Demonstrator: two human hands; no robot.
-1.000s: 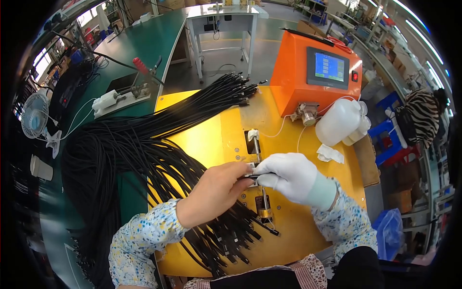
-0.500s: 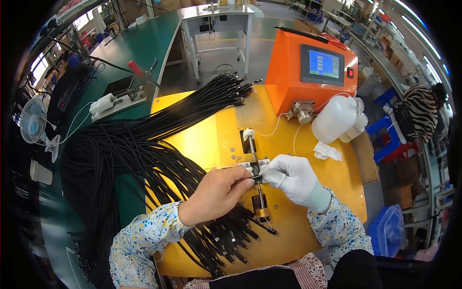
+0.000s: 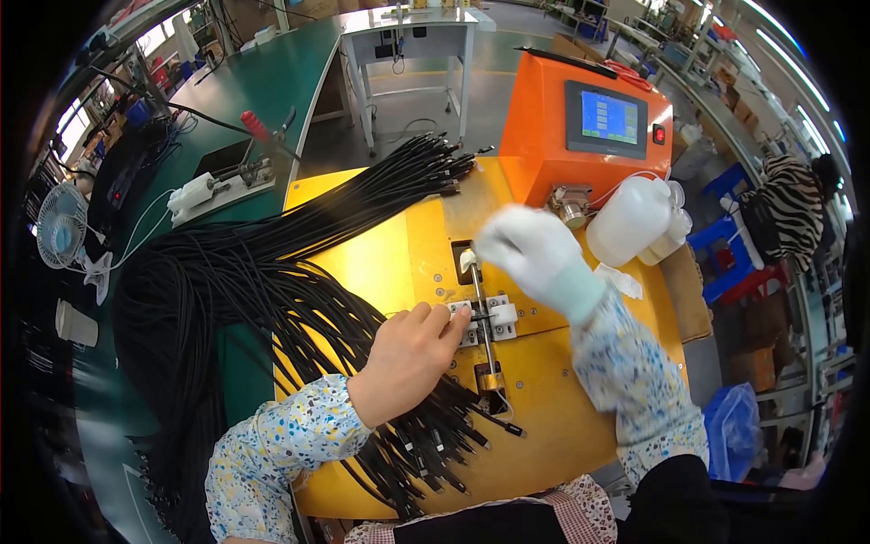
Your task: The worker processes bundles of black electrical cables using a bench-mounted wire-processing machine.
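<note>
My bare left hand [image 3: 412, 352] is closed, with its fingertips pressed at the left half of a small white fixture [image 3: 501, 314] on the yellow worktop. A black cable end [image 3: 482, 318] lies across the fixture beside those fingertips, mostly hidden by them. Crossing the fixture front to back is a thin metal rod [image 3: 487, 343], with a white wad [image 3: 468, 260] at its far end. My right hand [image 3: 532, 254], in a white glove, is raised just right of that wad; motion smears its fingers. Black cables [image 3: 308, 308] lie bundled under and left of my left forearm.
An orange machine with a screen [image 3: 605, 120] stands at the far right of the yellow worktop [image 3: 562, 426]. Near it are a white plastic bottle [image 3: 628, 220] and a crumpled tissue [image 3: 622, 280]. On the green table at left sit a lever clamp [image 3: 240, 186] and a small fan [image 3: 63, 227].
My right hand has left the cable end and moved up and away, toward the rod's far end. My left hand has shifted slightly forward, bringing the cable end onto the fixture.
</note>
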